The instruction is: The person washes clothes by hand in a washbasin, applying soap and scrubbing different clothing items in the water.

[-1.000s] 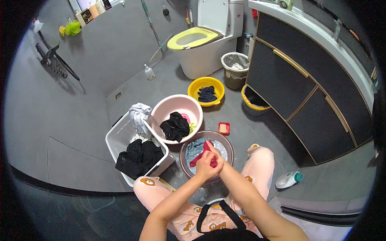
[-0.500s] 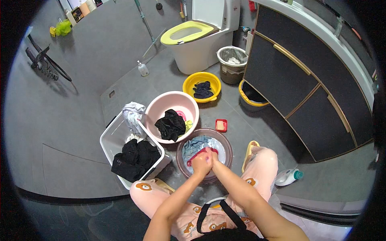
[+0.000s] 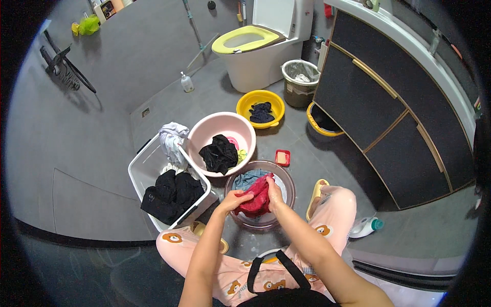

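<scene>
A wet red cloth (image 3: 255,197) is spread between my hands, low over a brownish basin (image 3: 290,190) on the floor between my feet. My left hand (image 3: 233,200) grips its left side, thumb on top. On the other side my right hand (image 3: 274,192) holds the right edge. Behind the cloth, a blue-grey garment (image 3: 249,179) lies in the basin with whitish, soapy-looking water. A small red dish with a pale bar of soap (image 3: 282,158) sits on the floor just beyond the basin.
A pink basin (image 3: 200,125) with black clothing and a white laundry basket (image 3: 137,173) stand at left. Farther off are a yellow basin (image 3: 280,102), a bin (image 3: 299,94) and a toilet (image 3: 250,69). A white bottle (image 3: 362,226) lies right, near the dark cabinet (image 3: 404,158).
My hands were pressed together over the bunched red cloth. They have moved apart, and the cloth is now lifted and opened out between them.
</scene>
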A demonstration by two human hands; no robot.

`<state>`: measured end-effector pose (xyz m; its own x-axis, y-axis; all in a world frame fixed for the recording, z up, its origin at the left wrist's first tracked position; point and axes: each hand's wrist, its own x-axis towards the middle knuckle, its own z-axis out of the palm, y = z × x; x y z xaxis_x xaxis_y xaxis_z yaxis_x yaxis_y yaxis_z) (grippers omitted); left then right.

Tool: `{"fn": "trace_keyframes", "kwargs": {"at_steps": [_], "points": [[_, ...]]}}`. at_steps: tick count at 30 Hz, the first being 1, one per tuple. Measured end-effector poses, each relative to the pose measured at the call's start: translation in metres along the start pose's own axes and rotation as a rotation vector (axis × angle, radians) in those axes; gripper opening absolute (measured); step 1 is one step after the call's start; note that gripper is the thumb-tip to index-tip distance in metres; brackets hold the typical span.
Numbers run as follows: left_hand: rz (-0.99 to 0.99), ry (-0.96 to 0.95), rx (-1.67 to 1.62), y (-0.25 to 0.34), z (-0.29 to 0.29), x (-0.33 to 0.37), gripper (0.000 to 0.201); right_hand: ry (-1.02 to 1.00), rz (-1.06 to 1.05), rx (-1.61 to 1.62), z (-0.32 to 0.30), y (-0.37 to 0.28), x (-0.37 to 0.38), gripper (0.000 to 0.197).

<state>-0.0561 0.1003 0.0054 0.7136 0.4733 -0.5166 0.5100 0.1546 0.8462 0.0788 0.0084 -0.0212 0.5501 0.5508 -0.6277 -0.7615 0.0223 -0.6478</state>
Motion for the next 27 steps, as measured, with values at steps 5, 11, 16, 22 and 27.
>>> {"fn": "trace_keyframes", "kwargs": {"at_steps": [5, 11, 16, 22, 27], "points": [[0.508, 0.584, -0.260, -0.002, 0.004, 0.002, 0.005, -0.072, -0.050, -0.319, -0.002, 0.035, 0.003, 0.037], [0.835, 0.407, 0.168, 0.040, 0.081, -0.039, 0.014, -0.072, 0.059, -0.426, -0.010, 0.028, 0.033, 0.037], [0.805, 0.643, 0.398, 0.041, 0.086, -0.025, 0.018, -0.479, 0.225, 0.167, -0.025, 0.036, 0.026, 0.033], [0.285, 0.821, 0.248, 0.022, 0.018, 0.011, 0.031, -0.290, 0.327, -0.099, 0.017, 0.030, -0.019, 0.018], [0.246, 0.010, -0.063, 0.018, 0.012, 0.024, 0.038, -0.055, 0.147, -0.197, 0.004, 0.013, -0.005, 0.019]]}}
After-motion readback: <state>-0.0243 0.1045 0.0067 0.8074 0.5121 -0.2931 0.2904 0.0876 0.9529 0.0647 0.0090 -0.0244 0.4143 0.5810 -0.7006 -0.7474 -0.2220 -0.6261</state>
